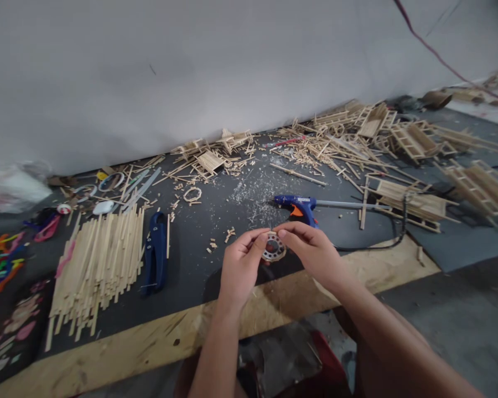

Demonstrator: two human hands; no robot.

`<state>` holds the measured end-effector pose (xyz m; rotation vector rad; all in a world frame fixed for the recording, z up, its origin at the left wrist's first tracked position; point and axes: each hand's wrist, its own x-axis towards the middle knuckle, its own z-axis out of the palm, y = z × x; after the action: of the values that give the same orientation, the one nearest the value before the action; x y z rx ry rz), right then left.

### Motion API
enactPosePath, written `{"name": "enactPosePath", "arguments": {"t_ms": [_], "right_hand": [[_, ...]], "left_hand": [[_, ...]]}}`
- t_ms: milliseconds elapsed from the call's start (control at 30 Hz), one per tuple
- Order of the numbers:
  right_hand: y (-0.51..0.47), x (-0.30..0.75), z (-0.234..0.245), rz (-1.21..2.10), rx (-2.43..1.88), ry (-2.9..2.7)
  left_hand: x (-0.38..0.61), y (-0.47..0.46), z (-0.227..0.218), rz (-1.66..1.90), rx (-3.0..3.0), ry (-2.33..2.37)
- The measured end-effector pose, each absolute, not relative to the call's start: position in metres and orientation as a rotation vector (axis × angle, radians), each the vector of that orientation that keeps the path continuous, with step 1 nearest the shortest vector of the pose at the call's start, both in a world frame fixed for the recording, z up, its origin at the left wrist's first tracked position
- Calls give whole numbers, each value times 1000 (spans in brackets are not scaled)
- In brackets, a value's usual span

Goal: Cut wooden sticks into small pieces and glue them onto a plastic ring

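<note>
Between my two hands is a small round wheel (pixel 275 253), a pale disc with a ring of holes and short wooden pieces along its rim. My left hand (pixel 241 266) pinches its upper left edge with thumb and finger. At the upper right, my right hand (pixel 312 247) grips it the same way, the fingertips of both hands almost meeting at the top. Just beyond them lies a blue hot glue gun (pixel 294 203) with a clear glue stick in its back. A ring of short wooden pieces (pixel 192 194) rests farther off to the left.
Left of my hands are blue-handled cutters (pixel 156 251) and a pile of thin wooden sticks (pixel 102 265). Small stick offcuts (pixel 229 234) and glue strands (pixel 255 193) are scattered about. Wooden models (pixel 415 141) crowd the back right. A black cable (pixel 403 221) curves at right.
</note>
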<state>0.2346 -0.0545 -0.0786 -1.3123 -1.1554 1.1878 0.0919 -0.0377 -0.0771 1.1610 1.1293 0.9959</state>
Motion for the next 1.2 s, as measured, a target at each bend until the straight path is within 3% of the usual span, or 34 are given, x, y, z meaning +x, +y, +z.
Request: {"name": "enactPosePath", "arguments": {"t_ms": [433,967,1200], "right_hand": [[-52,238,-83,1496,-1154,-847],[-51,239,-78,1622,-996,-654],[-51,240,-79,1510,-1038,-693]], "left_hand": [[91,-39,-76,977,1125,1065],[92,-40,-74,969,1075,1047],[91,-39,-76,1054,1044,1071]]}}
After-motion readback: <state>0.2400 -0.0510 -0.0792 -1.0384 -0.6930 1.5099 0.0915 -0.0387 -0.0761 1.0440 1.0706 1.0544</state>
